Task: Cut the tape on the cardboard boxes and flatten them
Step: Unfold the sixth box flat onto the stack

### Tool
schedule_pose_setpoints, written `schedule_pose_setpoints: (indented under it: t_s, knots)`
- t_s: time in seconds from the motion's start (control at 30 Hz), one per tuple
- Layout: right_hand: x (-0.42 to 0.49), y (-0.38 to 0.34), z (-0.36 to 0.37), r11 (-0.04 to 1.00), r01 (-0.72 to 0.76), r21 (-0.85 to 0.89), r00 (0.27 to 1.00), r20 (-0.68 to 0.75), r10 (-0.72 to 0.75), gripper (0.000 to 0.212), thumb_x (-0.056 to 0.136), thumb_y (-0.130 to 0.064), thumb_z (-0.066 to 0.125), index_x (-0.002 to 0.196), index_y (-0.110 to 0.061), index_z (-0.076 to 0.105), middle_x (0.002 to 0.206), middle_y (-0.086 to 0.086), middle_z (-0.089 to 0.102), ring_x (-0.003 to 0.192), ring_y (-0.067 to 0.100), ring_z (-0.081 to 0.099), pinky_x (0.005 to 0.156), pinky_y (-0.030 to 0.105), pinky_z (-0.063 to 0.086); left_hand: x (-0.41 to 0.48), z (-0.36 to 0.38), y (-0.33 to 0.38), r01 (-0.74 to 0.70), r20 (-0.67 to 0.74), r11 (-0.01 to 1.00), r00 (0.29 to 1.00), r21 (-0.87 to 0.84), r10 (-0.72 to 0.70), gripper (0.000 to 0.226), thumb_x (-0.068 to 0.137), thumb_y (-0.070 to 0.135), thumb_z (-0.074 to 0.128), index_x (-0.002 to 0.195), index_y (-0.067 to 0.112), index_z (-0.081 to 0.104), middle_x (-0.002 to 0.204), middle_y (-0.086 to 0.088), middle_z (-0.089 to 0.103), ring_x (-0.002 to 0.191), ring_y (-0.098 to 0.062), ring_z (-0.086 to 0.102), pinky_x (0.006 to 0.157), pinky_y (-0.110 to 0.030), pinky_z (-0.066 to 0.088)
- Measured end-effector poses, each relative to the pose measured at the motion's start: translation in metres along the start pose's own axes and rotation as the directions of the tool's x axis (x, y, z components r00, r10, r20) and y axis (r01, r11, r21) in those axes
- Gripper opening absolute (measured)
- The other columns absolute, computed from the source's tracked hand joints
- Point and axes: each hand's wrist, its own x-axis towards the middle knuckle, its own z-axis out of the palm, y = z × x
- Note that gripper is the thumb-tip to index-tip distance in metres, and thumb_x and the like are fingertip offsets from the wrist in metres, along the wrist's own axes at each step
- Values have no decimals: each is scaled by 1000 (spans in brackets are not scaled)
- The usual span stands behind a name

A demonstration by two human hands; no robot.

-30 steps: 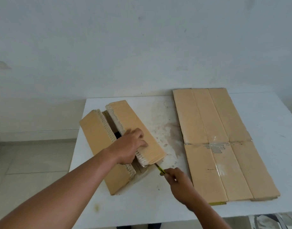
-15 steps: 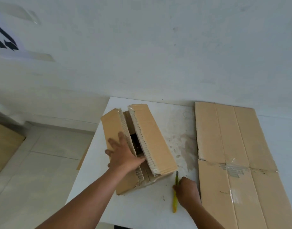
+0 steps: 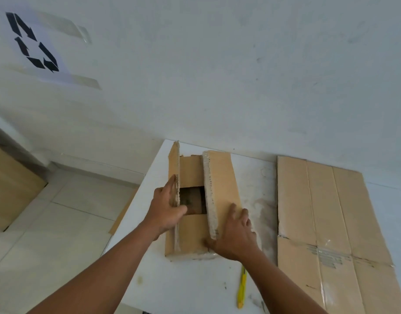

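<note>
box [image 3: 191, 175] at the left edge of the tabletop [image 3: 195, 286]. my left hand [image 3: 165, 209] pinches its left flap [image 3: 175, 168]; my right hand [image 3: 235, 236] lies flat, fingers spread, on the right flap [image 3: 222, 177], likely to part them for flattening.

White wall [image 3: 217, 64] with taped recycling sign [image 3: 34, 44], pale tiled floor [image 3: 47, 234], white table [image 3: 183, 286]
</note>
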Motion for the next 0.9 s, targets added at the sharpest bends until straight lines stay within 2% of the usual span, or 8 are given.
schedule_pose_setpoints:
  t_s: [0.17, 0.33, 0.43, 0.5, 0.67, 0.77, 0.83, 0.9]
  knots:
    - [-10, 0, -26, 926, -68, 371, 997, 3, 72, 74, 75, -35, 58, 138, -14, 26, 123, 10, 48, 107, 31, 56, 90, 49, 54, 13, -47, -10, -40, 71, 996, 996, -75, 45, 73, 95, 4, 59, 151, 45, 36, 133, 15, 58, 106, -12, 66, 82, -27, 56]
    - [-53, -7, -93, 512, -56, 857, 998, 53, 21, 15, 60, -14, 57, 73, -11, 48, 73, 3, 43, 65, 17, 40, 60, 33, 34, 30, -88, -40, -29, 120, 994, 992, -103, 41, 71, 92, 4, 67, 149, 40, 44, 131, 14, 63, 108, -17, 68, 91, -33, 57]
    - [-79, -32, -110, 402, -6, 916, 1000, 0, 15, 30, 45, -21, 59, 64, -17, 36, 65, 2, 36, 57, 15, 35, 56, 33, 30, 35, -93, -61, -64, 132, 997, 989, -34, 68, 73, 88, 9, 74, 149, 36, 44, 122, 16, 65, 100, -8, 69, 82, -19, 55]
    - [-86, -53, -106, 386, 13, 922, 1000, -10, -10, 23, 52, -21, 57, 71, -12, 48, 65, 3, 46, 57, 15, 44, 57, 33, 38, 36, -89, -70, -81, 61, 992, 995, 95, 75, 79, 87, 14, 76, 153, 32, 37, 121, 9, 64, 97, -8, 65, 78, -16, 51]
    - [-80, -104, -84, 333, 36, 942, 999, -31, -20, 39, 62, -25, 56, 95, -5, 61, 76, 5, 63, 69, 17, 59, 62, 31, 46, 48, -77, -84, -44, -61, 781, 993, 622, 105, 81, 95, 35, 66, 159, 31, 18, 161, -10, 24, 147, -33, 26, 114, -44, 36]
    - [-75, -129, -63, 319, 67, 945, 995, -41, -88, 39, 69, -25, 55, 103, -11, 66, 83, -1, 74, 79, 14, 69, 68, 29, 53, 44, -74, -64, -297, 179, 944, 946, 143, 271, 53, 105, 38, 48, 155, 34, 32, 158, 10, 34, 144, -11, 35, 114, -29, 32]
    - [-74, -144, -46, 320, 80, 944, 995, -57, -80, 40, 73, -26, 55, 110, -15, 67, 99, 4, 75, 97, 24, 69, 86, 42, 56, 38, -77, -50, -249, 349, 927, 873, -282, 341, 50, 104, 48, 45, 153, 37, 39, 153, 19, 44, 140, -1, 40, 114, -27, 31]
    - [-74, -157, -33, 325, 80, 942, 997, -74, -33, 38, 75, -27, 54, 109, -16, 69, 104, 8, 74, 102, 30, 68, 95, 53, 53, 35, -82, -49, -186, 397, 887, 842, -423, 366, 52, 103, 54, 42, 150, 33, 46, 147, 15, 54, 137, -4, 46, 114, -31, 35]
